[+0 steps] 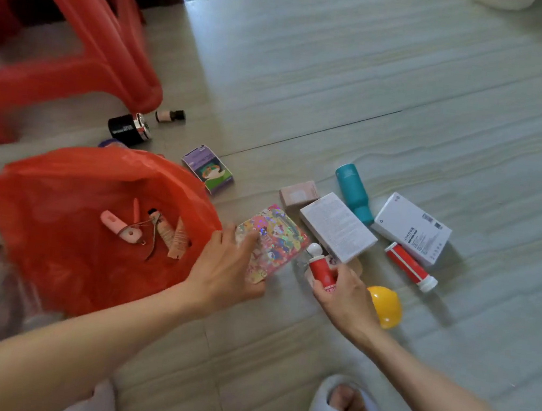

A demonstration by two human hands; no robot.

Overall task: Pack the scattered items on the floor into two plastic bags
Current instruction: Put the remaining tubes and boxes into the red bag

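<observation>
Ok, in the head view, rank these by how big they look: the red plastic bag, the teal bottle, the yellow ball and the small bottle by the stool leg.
1. red plastic bag
2. teal bottle and yellow ball: look similar, and the ball is nearer the camera, so unranked.
3. small bottle, though it lies farthest away.

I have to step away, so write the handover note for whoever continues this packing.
Left hand: on the colourful box beside the red bag.
Right hand: grips a small red bottle.
Done: clippers, nippers and tubes lie in the bag.
Left on the floor: white boxes, pink box, teal bottle, red tube, yellow ball, purple box, black jar. No second bag in view.
</observation>
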